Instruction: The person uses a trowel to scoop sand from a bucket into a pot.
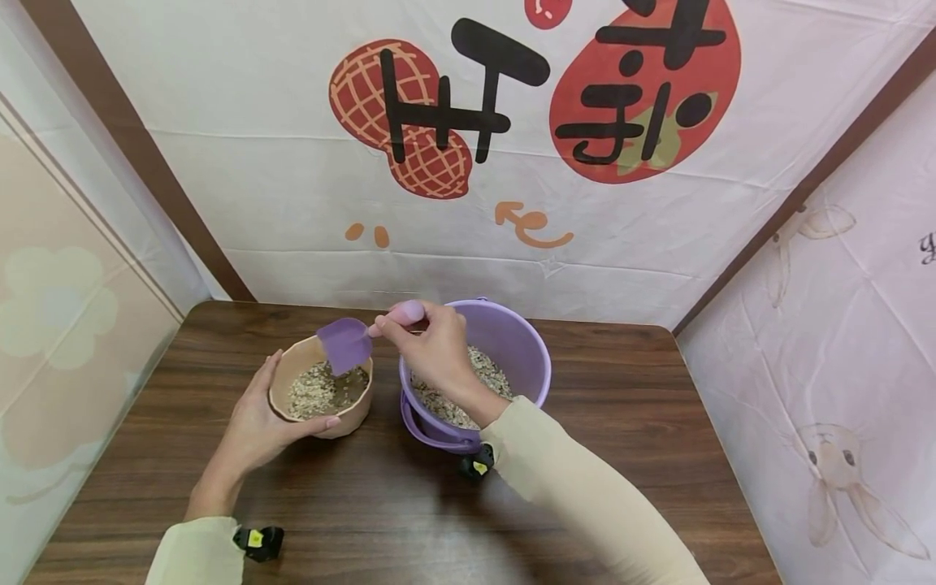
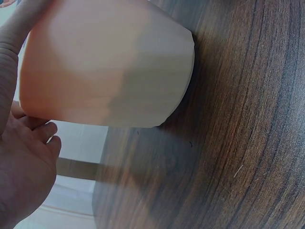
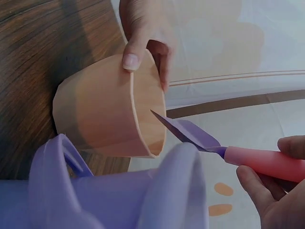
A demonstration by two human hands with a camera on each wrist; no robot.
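Observation:
A peach flowerpot (image 1: 351,422) stands on the table, partly filled with pale flaky bits (image 1: 310,393) and a darker brown patch. My left hand (image 1: 256,426) holds it from the near left side, thumb and fingers around its rim. In my right hand (image 1: 439,345) is a small toy shovel (image 1: 345,345), gripped by its pink handle (image 3: 262,162). Its purple blade tilts down over the pot's far right rim, and in the right wrist view the tip points towards the pot's mouth. The right hand is above a purple bucket (image 1: 515,337), which contains more pale flakes (image 1: 488,375).
The bucket stands close to the pot's right, its handle (image 1: 439,443) hanging down in front. Both are on a dark wood-grain table (image 1: 614,455). A printed cloth backdrop (image 1: 292,203) rises behind the table, with more cloth at both sides.

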